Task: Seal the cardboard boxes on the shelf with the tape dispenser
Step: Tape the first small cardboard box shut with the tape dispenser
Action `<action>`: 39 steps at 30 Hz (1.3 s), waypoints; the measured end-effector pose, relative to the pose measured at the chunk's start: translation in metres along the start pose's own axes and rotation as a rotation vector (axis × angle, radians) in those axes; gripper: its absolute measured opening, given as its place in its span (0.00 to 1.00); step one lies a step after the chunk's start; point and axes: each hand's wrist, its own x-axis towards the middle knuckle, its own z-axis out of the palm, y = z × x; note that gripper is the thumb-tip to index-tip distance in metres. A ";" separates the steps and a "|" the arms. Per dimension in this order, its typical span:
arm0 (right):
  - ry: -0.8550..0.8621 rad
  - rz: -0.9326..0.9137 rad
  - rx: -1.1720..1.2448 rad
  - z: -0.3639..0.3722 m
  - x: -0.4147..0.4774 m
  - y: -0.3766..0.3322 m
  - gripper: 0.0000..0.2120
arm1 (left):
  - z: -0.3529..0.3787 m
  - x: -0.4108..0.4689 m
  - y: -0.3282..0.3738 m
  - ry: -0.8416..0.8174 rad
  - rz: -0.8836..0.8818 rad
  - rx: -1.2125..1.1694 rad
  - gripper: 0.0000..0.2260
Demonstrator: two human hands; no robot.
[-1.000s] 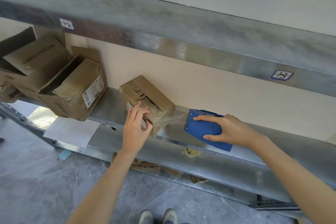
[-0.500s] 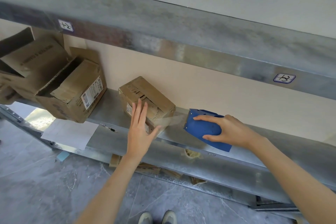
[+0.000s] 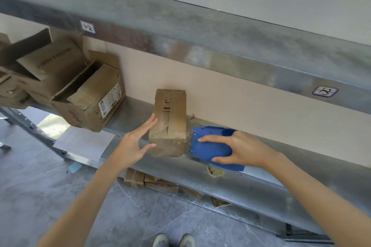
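Grip of the right hand (image 3: 245,150) wraps the tape dispenser (image 3: 208,146); left hand (image 3: 132,144), flat, touches the box (image 3: 170,118).

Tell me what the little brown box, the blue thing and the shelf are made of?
The small box looks like brown cardboard, matte, with creased, scuffed flaps. The tape dispenser in the right hand seems to be hard blue plastic, smooth with a slight sheen. The shelf is probably grey sheet metal, dull and blotchy, faintly reflective.
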 end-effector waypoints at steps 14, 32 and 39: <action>-0.024 -0.017 0.045 0.006 0.009 0.002 0.28 | 0.025 0.005 0.010 0.192 -0.186 -0.227 0.38; -0.075 -0.046 0.266 -0.010 -0.032 -0.007 0.27 | 0.032 0.005 0.003 0.239 -0.186 -0.306 0.35; -0.051 -0.026 0.287 -0.019 -0.041 -0.001 0.27 | 0.033 0.005 0.007 0.245 -0.184 -0.331 0.34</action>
